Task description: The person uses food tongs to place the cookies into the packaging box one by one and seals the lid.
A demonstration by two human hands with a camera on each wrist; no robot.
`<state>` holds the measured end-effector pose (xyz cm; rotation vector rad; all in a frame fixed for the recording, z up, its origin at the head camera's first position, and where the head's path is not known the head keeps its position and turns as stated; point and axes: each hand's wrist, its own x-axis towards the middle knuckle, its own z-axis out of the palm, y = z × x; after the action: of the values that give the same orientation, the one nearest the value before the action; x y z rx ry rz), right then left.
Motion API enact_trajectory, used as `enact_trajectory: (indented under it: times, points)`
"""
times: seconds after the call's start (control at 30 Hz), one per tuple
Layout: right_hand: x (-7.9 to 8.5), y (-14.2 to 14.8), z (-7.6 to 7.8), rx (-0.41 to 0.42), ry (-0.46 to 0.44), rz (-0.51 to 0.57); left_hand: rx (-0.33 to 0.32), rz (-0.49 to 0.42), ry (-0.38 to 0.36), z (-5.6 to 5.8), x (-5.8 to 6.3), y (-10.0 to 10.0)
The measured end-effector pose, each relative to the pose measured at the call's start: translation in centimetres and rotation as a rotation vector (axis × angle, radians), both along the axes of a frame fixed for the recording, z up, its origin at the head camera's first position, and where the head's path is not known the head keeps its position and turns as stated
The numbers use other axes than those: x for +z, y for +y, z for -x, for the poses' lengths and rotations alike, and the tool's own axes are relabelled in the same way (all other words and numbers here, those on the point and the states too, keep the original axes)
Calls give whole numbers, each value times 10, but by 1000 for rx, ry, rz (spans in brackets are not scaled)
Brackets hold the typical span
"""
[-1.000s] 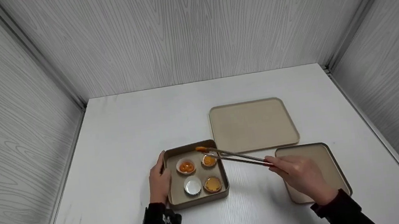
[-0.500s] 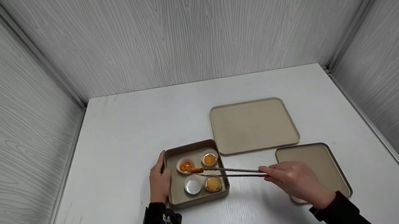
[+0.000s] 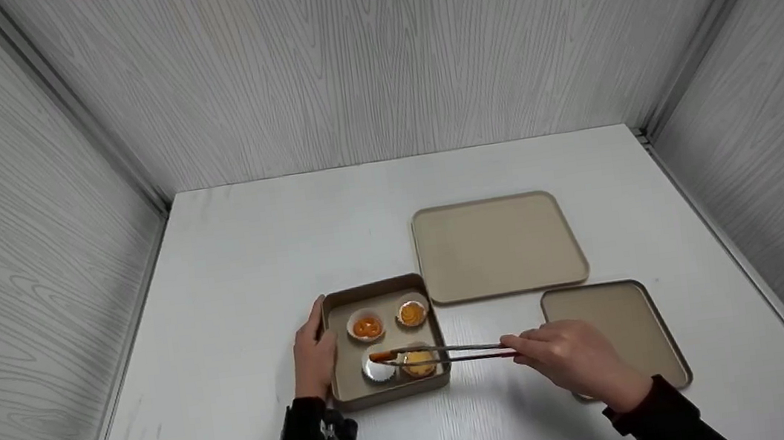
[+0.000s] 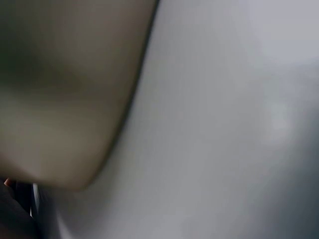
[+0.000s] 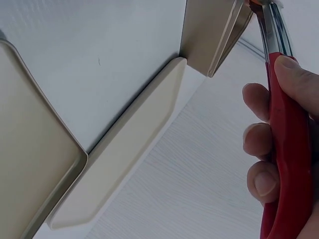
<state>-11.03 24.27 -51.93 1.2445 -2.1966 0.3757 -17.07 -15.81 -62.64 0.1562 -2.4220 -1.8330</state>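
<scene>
My left hand (image 3: pixel 316 360) grips the left wall of a square tan baking pan (image 3: pixel 392 395). My right hand (image 3: pixel 573 358) holds metal tongs (image 3: pixel 475 348) with red handles (image 5: pixel 290 149). At the tongs' tips is a small orange piece (image 3: pixel 382 356), over the silver cup (image 3: pixel 379 372) at the pan's front left. A cup with an orange filling (image 3: pixel 366 326) stands behind it. Two more cups, with yellow-orange fillings, are on the right: the back one (image 3: pixel 412 313) and the front one (image 3: pixel 420 367), which the tongs partly cover. The left wrist view shows the pan's outer wall (image 4: pixel 75 124) closely.
A flat beige tray (image 3: pixel 500 248) lies behind and right of the pan, close to its back right corner. A smaller tan tray (image 3: pixel 621 319) sits at the right, partly under my right hand. Grey wood-grain panels (image 3: pixel 372 58) enclose the white table (image 3: pixel 275 242).
My right hand has brought the tongs and the orange piece toward me and slightly left, from the back right cup to the front left silver cup. The left hand and pan stay put.
</scene>
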Motion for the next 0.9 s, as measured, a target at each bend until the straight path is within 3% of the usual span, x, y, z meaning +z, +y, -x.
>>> enact_trajectory:
  times: [0.57, 0.9]
  points:
    - [3, -11, 2, -58, 44, -110, 6, 6, -19, 0, 3, 1]
    - [3, -16, 2, -69, 31, -139, 15, 22, 7, 1, 1, 1]
